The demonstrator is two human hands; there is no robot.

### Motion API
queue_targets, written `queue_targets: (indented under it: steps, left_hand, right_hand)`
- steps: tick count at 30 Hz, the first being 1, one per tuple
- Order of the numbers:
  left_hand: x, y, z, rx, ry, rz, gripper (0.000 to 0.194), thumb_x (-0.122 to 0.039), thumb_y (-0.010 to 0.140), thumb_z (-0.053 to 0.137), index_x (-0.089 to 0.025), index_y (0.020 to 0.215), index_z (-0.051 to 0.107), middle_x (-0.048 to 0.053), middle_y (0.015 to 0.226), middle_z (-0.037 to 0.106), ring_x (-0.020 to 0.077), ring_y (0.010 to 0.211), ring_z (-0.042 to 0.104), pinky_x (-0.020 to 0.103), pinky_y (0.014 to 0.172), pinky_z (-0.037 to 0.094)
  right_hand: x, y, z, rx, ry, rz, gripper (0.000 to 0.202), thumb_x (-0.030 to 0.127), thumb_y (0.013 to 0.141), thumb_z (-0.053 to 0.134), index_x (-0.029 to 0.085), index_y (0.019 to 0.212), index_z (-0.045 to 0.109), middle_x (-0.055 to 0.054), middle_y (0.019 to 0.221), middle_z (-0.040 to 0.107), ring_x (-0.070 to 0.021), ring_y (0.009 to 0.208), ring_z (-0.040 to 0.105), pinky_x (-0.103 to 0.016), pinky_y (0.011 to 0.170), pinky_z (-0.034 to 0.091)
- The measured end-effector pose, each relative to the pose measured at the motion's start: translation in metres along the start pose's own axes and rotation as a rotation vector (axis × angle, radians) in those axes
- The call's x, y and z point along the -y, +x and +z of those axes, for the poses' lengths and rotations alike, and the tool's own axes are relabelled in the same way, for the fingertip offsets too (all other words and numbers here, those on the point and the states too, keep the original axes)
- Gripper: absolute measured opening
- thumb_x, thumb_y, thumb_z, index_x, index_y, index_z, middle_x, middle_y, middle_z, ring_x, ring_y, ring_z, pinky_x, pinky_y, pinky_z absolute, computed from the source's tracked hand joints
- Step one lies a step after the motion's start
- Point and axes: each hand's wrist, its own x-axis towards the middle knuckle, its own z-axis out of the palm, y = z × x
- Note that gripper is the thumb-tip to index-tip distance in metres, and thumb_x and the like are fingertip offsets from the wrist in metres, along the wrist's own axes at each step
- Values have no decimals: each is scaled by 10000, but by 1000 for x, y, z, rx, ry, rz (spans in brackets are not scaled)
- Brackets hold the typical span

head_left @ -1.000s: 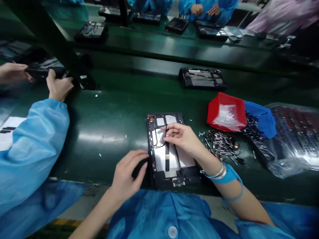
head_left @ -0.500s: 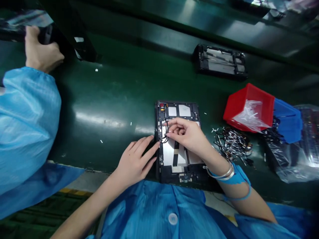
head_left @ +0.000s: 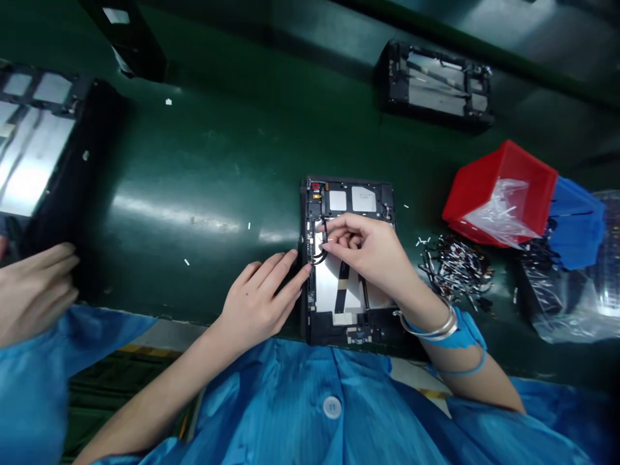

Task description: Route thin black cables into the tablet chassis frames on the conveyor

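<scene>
An opened tablet, its inner parts facing up, lies at the table's front edge. A thin black cable curves in a loop along its left strip of parts. Over the tablet, my right hand is closed, thumb and forefinger pinching this cable. My left hand rests at the tablet's left edge with fingers stretched out. Its forefinger tip is close to the lower end of the cable; whether it touches the cable I cannot tell.
On the right lie a heap of small cable parts, a red bin, a blue bin and clear plastic packaging. Another stack of opened tablets sits at the back. At left, a co-worker's hand is beside a tablet stack.
The co-worker's hand has come down from the upper left, and a tablet stack now shows there. The view has shifted slightly. My hands keep nearly the same pose on the tablet.
</scene>
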Motion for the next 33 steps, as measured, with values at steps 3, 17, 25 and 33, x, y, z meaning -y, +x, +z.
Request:
queue_targets:
  steps: [3, 17, 25, 33]
  left_hand:
    - [0, 1, 1, 6, -5, -2, 353, -150, 899, 524, -110, 1244, 584, 194, 1215, 642, 300, 1056, 629, 375, 778, 473]
    - [-17, 32, -1, -98, -163, -280, 201, -241, 914, 537, -138, 1077, 593, 133, 1080, 641, 246, 979, 596, 354, 775, 453]
    - [-25, 54, 19, -108, -160, -383, 116, -178, 912, 556, -175, 799, 582, 37, 833, 591, 193, 814, 559, 325, 696, 383]
    - [-22, 51, 13, -75, -264, -419, 79, -231, 901, 610, -167, 937, 581, 41, 911, 613, 198, 863, 595, 333, 743, 418]
  right_hand:
    - [0, -1, 0, 1, -22, -6, 175, 136, 732, 666, 163, 904, 691, 25, 673, 621, -75, 558, 483, -237, 542, 390]
    - [-2, -5, -4, -46, 12, 0, 65, 199, 750, 692, 179, 784, 743, -7, 702, 702, -91, 574, 554, -238, 555, 442]
    - [-4, -8, -10, -36, -44, -108, 102, 200, 803, 659, 212, 740, 738, -17, 801, 736, -155, 750, 666, -298, 700, 520]
    - [-12, -6, -29, -156, -249, -154, 138, 311, 841, 642, 239, 912, 737, -30, 864, 711, -201, 879, 648, -329, 723, 508]
